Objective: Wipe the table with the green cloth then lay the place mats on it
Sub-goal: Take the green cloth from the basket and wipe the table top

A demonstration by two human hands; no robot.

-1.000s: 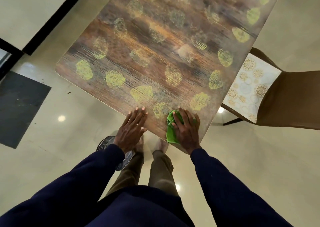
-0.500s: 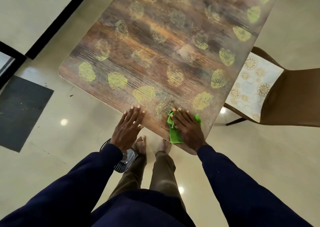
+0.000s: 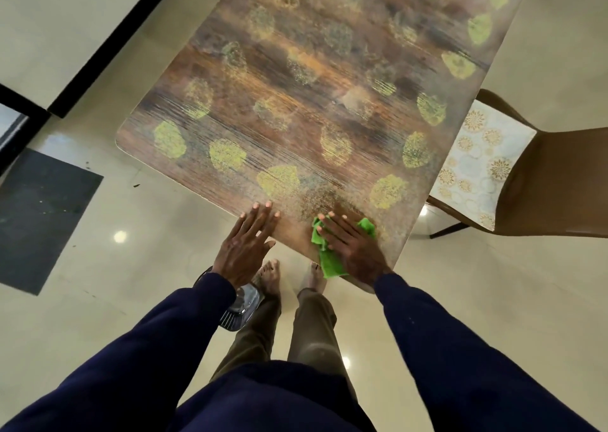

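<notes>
A brown table (image 3: pixel 296 102) with yellow-green round prints fills the upper middle of the head view. My right hand (image 3: pixel 353 245) presses flat on the green cloth (image 3: pixel 329 260) at the table's near right corner; part of the cloth hangs over the edge. My left hand (image 3: pixel 245 244) rests flat, fingers spread, on the near edge to the left of the cloth, holding nothing. Pale place mats (image 3: pixel 473 165) with gold floral rings lie on a chair seat to the right of the table.
A brown chair (image 3: pixel 559 181) stands at the table's right side. A dark floor mat (image 3: pixel 36 214) lies at the left on the glossy tiles. A small fan-like object (image 3: pixel 237 310) sits on the floor beside my bare feet (image 3: pixel 271 277).
My right hand has slid the green cloth to the right along the near edge, toward the corner. My left hand stays in place on the edge.
</notes>
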